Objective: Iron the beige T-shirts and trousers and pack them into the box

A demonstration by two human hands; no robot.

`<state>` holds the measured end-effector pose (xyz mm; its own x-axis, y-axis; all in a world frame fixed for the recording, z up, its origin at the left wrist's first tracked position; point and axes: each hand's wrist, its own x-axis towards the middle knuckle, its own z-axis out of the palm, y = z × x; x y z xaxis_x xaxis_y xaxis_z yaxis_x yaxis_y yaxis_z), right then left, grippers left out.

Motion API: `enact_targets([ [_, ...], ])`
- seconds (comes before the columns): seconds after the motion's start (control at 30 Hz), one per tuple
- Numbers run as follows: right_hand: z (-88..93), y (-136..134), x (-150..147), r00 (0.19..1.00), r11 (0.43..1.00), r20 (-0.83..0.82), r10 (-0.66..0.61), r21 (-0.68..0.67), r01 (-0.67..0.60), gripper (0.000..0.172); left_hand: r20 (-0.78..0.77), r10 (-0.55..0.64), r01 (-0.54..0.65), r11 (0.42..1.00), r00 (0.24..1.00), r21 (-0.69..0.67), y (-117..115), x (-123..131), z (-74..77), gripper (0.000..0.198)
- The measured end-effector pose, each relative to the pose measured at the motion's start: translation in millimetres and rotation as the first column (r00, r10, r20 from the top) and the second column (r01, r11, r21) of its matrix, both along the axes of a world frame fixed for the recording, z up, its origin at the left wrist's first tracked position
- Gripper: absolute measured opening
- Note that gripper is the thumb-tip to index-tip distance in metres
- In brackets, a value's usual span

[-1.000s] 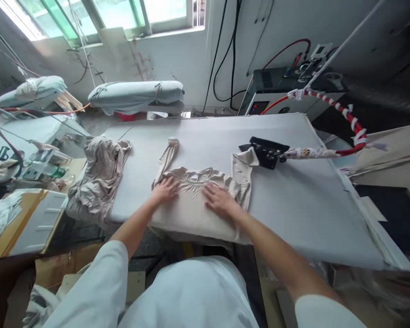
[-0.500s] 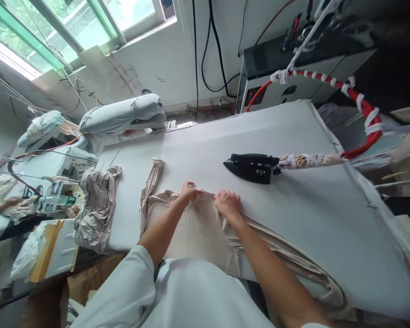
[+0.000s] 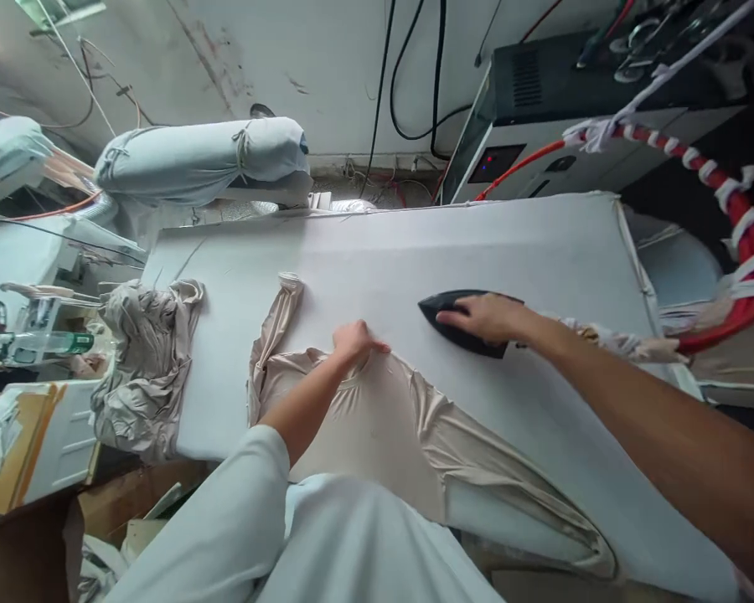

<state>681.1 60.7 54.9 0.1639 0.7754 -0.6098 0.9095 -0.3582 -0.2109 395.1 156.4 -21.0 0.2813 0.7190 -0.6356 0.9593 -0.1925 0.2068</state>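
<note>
My right grip (image 3: 487, 318) is closed over the handle of a black steam iron (image 3: 471, 342), fingers reaching toward its tip, while my left grip (image 3: 357, 342) bears down at the neckline of a beige knit top (image 3: 358, 435); from here I cannot tell whether it has pinched any cloth. The padded counter (image 3: 477, 243) runs across my view, with the top spread at its near edge, one long sleeve running up the cover, and a crumpled beige garment (image 3: 147, 368) at the left end. The iron sits on the cover just beside the top, its cloth-wrapped cord (image 3: 622, 342) trailing right.
</note>
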Motion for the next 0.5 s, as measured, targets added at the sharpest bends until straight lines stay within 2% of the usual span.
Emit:
enact_targets([
  [0.07, 14.9, -11, -63, 0.983, 0.984, -0.074, 0.171, -0.029, -0.173, 0.059, 0.029, -0.034, 0.034, 0.999, 0.999, 0.003, -2, 3, -1.3, 0.069],
  [0.17, 15.9, -53, -183, 0.943, 0.946, -0.103, 0.317, -0.034, -0.322, 0.046, 0.110, -0.084, 0.083, 0.996, 0.990, 0.015, -5, 1, -6.6, 0.061],
  [0.23, 6.2, -76, -240, 0.942, 0.944, -0.101, 0.319, -0.056, -0.325, 0.042, 0.204, -0.088, 0.092, 0.996, 0.975, -0.013, 7, -15, -5.9, 0.044],
  [0.27, 0.2, -80, -255, 0.959, 0.959, -0.078, 0.272, -0.061, -0.277, 0.045, 0.257, -0.058, 0.074, 0.996, 0.965, -0.052, 19, -30, -3.7, 0.034],
  [0.33, -10.9, -71, -260, 0.997, 0.996, 0.011, 0.080, -0.036, -0.079, 0.058, 0.356, 0.036, 0.019, 0.989, 0.934, -0.148, 49, -76, 3.1, 0.023],
  [0.4, -18.4, -46, -240, 0.984, 0.988, 0.093, -0.154, 0.015, 0.153, 0.070, 0.399, 0.038, 0.047, 0.979, 0.916, -0.200, 74, -133, 9.8, 0.026],
  [0.43, -20.7, -33, -226, 0.967, 0.973, 0.107, -0.232, 0.024, 0.230, 0.073, 0.403, -0.034, 0.114, 0.978, 0.915, -0.177, 80, -162, 12.0, 0.027],
  [0.5, -22.7, -11, -202, 0.951, 0.956, 0.098, -0.294, 0.014, 0.294, 0.074, 0.372, -0.252, 0.279, 0.960, 0.893, -0.021, 77, -207, 12.0, 0.024],
])
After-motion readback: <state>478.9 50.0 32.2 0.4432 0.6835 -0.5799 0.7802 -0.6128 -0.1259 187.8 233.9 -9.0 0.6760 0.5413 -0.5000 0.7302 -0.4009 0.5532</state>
